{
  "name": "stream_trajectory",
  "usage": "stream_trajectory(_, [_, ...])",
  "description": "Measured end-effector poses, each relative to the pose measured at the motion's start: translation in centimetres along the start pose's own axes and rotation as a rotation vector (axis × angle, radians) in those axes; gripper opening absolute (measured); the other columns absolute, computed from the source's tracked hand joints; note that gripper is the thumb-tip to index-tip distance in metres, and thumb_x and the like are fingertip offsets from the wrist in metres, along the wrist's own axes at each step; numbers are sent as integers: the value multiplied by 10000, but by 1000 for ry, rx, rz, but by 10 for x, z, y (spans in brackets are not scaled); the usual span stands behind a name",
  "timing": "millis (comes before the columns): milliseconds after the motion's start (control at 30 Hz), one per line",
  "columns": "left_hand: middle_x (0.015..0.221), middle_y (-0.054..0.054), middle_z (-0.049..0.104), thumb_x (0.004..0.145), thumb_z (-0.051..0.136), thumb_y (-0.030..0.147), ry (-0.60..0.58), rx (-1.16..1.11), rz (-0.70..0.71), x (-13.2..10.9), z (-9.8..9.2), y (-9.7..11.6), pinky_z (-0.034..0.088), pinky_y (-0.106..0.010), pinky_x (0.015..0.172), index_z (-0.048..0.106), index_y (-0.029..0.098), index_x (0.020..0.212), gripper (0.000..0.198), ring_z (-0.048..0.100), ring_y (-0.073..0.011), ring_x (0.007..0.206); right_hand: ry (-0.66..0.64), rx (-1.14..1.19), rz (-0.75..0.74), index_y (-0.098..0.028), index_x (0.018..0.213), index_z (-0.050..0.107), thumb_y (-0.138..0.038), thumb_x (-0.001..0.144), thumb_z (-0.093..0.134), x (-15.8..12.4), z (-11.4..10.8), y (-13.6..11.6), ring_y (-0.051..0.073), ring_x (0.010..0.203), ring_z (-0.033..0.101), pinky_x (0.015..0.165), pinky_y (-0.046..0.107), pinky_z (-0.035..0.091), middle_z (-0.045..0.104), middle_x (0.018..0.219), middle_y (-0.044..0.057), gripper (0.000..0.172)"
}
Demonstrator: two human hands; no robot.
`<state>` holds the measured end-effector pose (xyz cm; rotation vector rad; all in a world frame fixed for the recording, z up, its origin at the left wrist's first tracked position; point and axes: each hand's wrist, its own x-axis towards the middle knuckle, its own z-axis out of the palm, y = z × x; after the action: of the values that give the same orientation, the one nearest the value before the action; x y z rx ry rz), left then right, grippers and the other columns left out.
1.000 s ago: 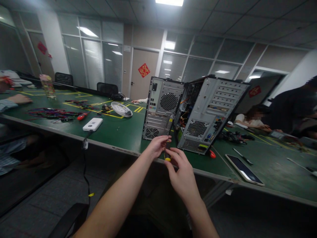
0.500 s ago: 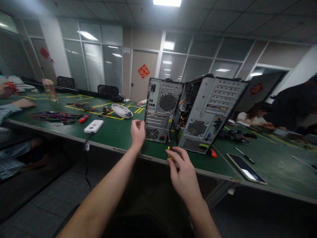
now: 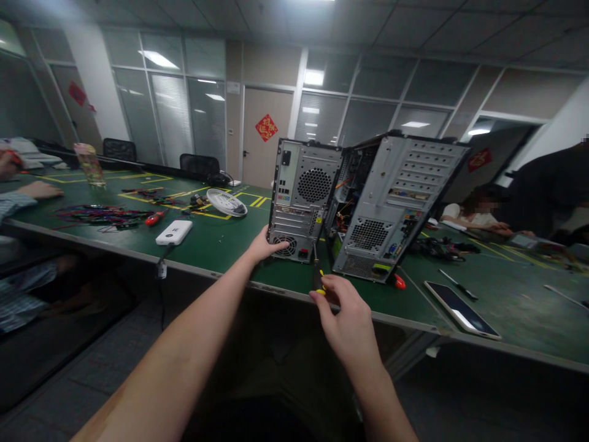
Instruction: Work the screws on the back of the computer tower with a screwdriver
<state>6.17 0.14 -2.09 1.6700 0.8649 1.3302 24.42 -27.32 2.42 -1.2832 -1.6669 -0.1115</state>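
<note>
Two computer towers stand upright side by side with their back panels toward me. My left hand (image 3: 265,247) grips the lower left corner of the smaller computer case (image 3: 293,228), its thumb across the fan grille and the fingers hidden along the side. My right hand (image 3: 348,310) is closed on a screwdriver (image 3: 318,277) with a black and yellow handle. The shaft points up at the case's lower right back edge; I cannot make out what the tip touches. Just right of it stands the larger computer tower (image 3: 368,202), its inside partly visible on the left.
On the green table (image 3: 221,245) lie a white power bank (image 3: 173,232), a cable bundle (image 3: 101,216), a white oval grille (image 3: 226,202), a phone (image 3: 460,310) and another screwdriver (image 3: 458,285). A co-worker's hand (image 3: 45,189) rests at the left; people are at the right.
My left hand has moved onto the case's lower left corner, thumb now over the fan grille. The right-hand fingers have closed in around the screwdriver handle. The view has shifted slightly.
</note>
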Motion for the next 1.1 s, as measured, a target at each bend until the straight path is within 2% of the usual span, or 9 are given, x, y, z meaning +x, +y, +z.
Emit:
stream_trajectory(267, [1385, -167, 739, 601, 1019, 514, 22, 1, -22, -5, 1, 6, 493, -485, 1177, 621, 191, 1413, 959, 695, -342, 1300, -58, -27, -27, -216, 1201, 798, -246, 1055, 584, -6, -1, 4, 302, 1187, 743, 1043, 464, 636, 702, 1364, 160, 262])
stream_trajectory(500, [1382, -175, 741, 588, 1030, 488, 21, 1, -33, -8, 0, 14, 496, -482, 1174, 624, 177, 1386, 948, 701, -335, 1288, -36, 7, 52, -239, 1238, 806, -318, 1046, 640, -6, 1, 3, 303, 1190, 742, 1049, 488, 647, 714, 1335, 136, 266])
stream_trajectory(667, [1374, -167, 744, 575, 1033, 509, 19, -22, -44, -4, -1, 10, 497, -495, 1176, 624, 194, 1394, 968, 703, -335, 1286, -98, 36, 45, -255, 1304, 776, -250, 1051, 586, -6, 0, 2, 290, 1211, 743, 1041, 474, 657, 683, 1409, 137, 316])
stream_trajectory(800, [1385, -168, 736, 593, 1024, 512, 12, -28, -44, -3, -2, 6, 485, -496, 1191, 613, 194, 1410, 969, 701, -325, 1290, -38, -23, -8, -229, 1283, 762, -237, 1050, 588, -6, 3, 2, 300, 1218, 742, 1075, 488, 635, 720, 1364, 151, 291])
stream_trajectory(967, [1387, -168, 733, 602, 1020, 505, 17, -23, -38, -3, -3, 6, 479, -493, 1195, 621, 191, 1405, 951, 698, -326, 1291, 51, -38, -37, -217, 1226, 745, -310, 1039, 658, -3, 6, 1, 304, 1085, 771, 1005, 483, 658, 774, 1205, 145, 226])
stream_trajectory(1100, [1377, -168, 737, 591, 1023, 510, 25, -2, -36, -3, -3, 6, 474, -505, 1195, 632, 189, 1392, 948, 699, -333, 1285, 31, -41, -31, -211, 1257, 756, -284, 1038, 645, -2, 3, -2, 303, 1145, 761, 1032, 476, 648, 759, 1273, 151, 256])
